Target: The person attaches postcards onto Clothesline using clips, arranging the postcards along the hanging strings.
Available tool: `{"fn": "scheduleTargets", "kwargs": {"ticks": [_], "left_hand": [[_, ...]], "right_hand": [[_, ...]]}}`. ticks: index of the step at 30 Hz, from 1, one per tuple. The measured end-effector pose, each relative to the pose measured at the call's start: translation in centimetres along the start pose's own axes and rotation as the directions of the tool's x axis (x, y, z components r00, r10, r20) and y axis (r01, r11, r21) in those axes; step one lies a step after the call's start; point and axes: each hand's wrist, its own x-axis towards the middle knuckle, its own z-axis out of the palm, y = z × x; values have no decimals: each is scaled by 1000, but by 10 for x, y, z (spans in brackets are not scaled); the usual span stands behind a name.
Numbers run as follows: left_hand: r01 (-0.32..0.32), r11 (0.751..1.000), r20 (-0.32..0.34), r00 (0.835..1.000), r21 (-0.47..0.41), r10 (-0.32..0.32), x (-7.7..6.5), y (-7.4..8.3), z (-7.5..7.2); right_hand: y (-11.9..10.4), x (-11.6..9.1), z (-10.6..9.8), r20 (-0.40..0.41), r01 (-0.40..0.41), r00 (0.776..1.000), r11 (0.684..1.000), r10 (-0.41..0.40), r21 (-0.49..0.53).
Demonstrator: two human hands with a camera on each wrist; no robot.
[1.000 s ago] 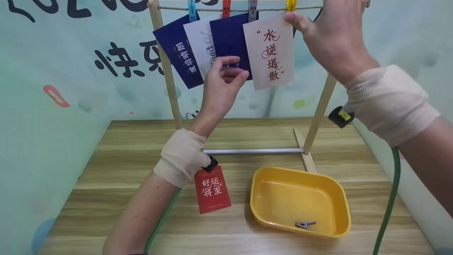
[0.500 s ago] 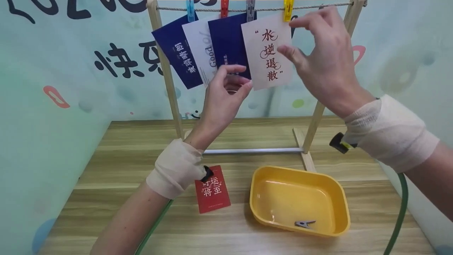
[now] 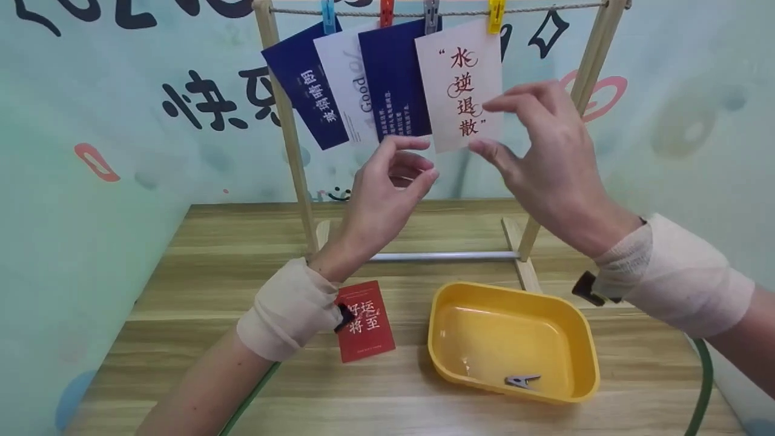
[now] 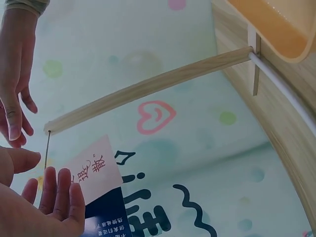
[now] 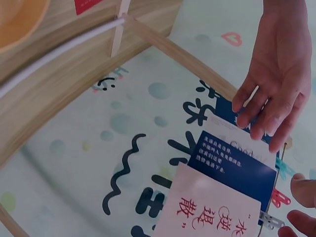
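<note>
Four postcards hang overlapping on a rope: a dark blue card, a white card, a second blue card and a cream card with red characters. Blue, red, grey and yellow clothespins fasten them. My right hand holds nothing; its spread thumb and fingers overlap the cream card's lower right edge in the head view. My left hand, fingers loosely bent, is empty just below the second blue card.
A red card lies on the wooden table, partly behind the left wrist. Right of it, a yellow basin holds one grey clothespin. Wooden posts and a metal bar form the rack before the printed wall.
My right hand has left the yellow clothespin and come down beside the cream card. My left hand has also lowered, away from the second blue card. The cards hang as before.
</note>
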Motion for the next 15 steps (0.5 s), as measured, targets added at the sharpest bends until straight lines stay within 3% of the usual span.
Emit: {"fn": "scheduleTargets", "kwargs": {"ticks": [15], "left_hand": [[-47,984,115,993,170,27,-31,-12,1]], "right_hand": [[8,-45,11,75,83,994,996,-81,-29]]}}
